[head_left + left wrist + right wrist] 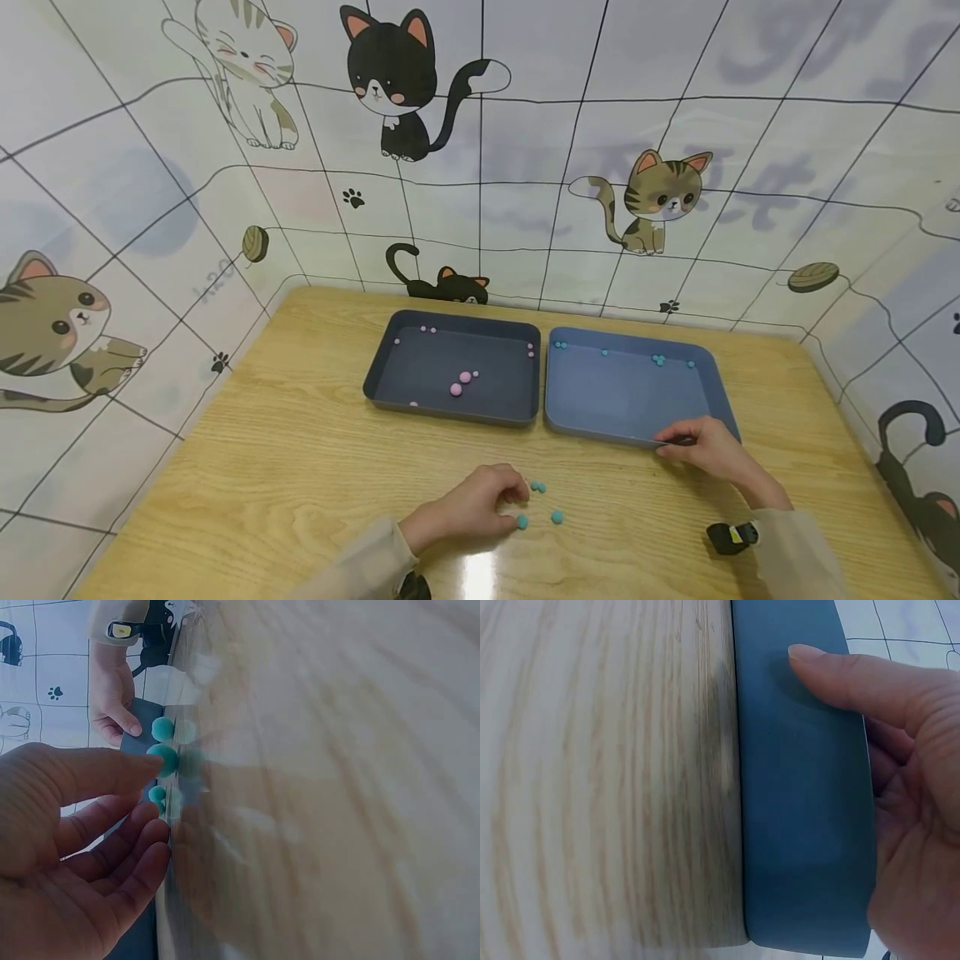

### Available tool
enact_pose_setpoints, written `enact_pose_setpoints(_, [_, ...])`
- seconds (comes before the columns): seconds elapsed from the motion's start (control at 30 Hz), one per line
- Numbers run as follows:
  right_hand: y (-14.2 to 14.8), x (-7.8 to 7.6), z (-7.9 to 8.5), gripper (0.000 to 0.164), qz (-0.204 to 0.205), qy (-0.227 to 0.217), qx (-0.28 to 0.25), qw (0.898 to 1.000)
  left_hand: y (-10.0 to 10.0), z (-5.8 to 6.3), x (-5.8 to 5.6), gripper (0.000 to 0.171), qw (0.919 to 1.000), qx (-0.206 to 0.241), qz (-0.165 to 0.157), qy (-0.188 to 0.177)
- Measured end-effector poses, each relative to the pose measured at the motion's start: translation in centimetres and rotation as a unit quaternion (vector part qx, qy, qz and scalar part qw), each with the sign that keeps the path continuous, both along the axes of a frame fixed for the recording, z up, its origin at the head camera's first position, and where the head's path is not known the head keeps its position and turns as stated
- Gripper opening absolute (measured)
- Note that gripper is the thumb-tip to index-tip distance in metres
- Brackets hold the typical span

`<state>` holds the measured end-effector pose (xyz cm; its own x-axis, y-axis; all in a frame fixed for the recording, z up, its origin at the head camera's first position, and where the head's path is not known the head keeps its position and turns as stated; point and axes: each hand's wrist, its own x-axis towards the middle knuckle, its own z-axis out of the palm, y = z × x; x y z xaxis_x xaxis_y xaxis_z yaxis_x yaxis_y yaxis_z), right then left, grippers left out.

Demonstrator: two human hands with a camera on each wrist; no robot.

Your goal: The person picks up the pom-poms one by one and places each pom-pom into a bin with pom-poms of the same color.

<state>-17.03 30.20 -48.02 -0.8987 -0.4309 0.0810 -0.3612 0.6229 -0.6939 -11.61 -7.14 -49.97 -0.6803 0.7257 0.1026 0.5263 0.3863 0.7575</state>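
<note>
My left hand [480, 502] is low over the table with loosely curled fingers. Its thumb tip is right at a teal ball [522, 522], and in the left wrist view the thumb [112, 774] overlaps that ball [163, 760]. A second teal ball [557, 517] lies to its right, and a pair of smaller teal balls [537, 487] sits just beyond the fingertips. My right hand [708, 450] grips the front rim of the blue tray [802, 802], thumb on the outer wall and fingers over the inner side. Several small teal balls [658, 360] lie along the tray's far side.
Left of the blue tray stands a dark grey tray [450, 414] with several pink balls [456, 389] of different sizes. Both trays rest on the wooden table [300, 467]. A cat-patterned covering [517, 208] encloses the table at the back and sides.
</note>
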Motion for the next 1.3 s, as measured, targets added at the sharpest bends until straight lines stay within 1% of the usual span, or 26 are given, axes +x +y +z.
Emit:
enact_pose_setpoints(0.23, [0.0, 0.2, -0.1, 0.011, -0.001, 0.002, -0.007, 1.0, 0.4, 0.3, 0.3, 0.02, 0.9994, -0.016, 0.003, 0.03])
enact_pose_setpoints(0.37, [0.1, 0.2, -0.2, 0.01, -0.008, 0.006, -0.012, 1.0, 0.7, 0.4, 0.5, 0.019, 0.9988, -0.029, -0.002, 0.038])
enact_pose_setpoints(0.53, [0.3, 0.2, -0.7, 0.01, -0.007, 0.009, -0.024, 1.0, 1.1, 0.3, 0.7, 0.018, 0.9989, -0.034, -0.005, 0.031])
enact_pose_setpoints(0.67, [0.4, 0.0, -1.1, 0.011, -0.01, 0.018, -0.018, 1.0, 1.3, 0.4, 0.8, 0.018, 0.999, -0.036, -0.005, 0.025])
enact_pose_setpoints(0.9, [0.2, 0.2, -0.6, 0.009, -0.012, 0.016, -0.028, 0.999, 1.5, 0.3, 0.9, 0.018, 0.9989, -0.023, -0.006, 0.041])
enact_pose_setpoints(0.97, [0.1, 0.2, -0.6, 0.009, -0.012, 0.018, -0.029, 0.999, 1.5, 0.3, 0.9, 0.018, 0.9993, -0.019, -0.006, 0.033])
enact_pose_setpoints(1.17, [0.2, 0.2, -0.7, 0.008, -0.015, 0.022, -0.03, 0.999, 1.6, 0.3, 0.6, 0.018, 0.9999, -0.001, 0.001, -0.013])
enact_pose_setpoints(1.3, [0.3, 0.2, -0.7, 0.007, -0.016, 0.021, -0.031, 0.999, 1.8, 0.5, 0.2, 0.019, 0.9998, 0.011, 0.002, -0.018])
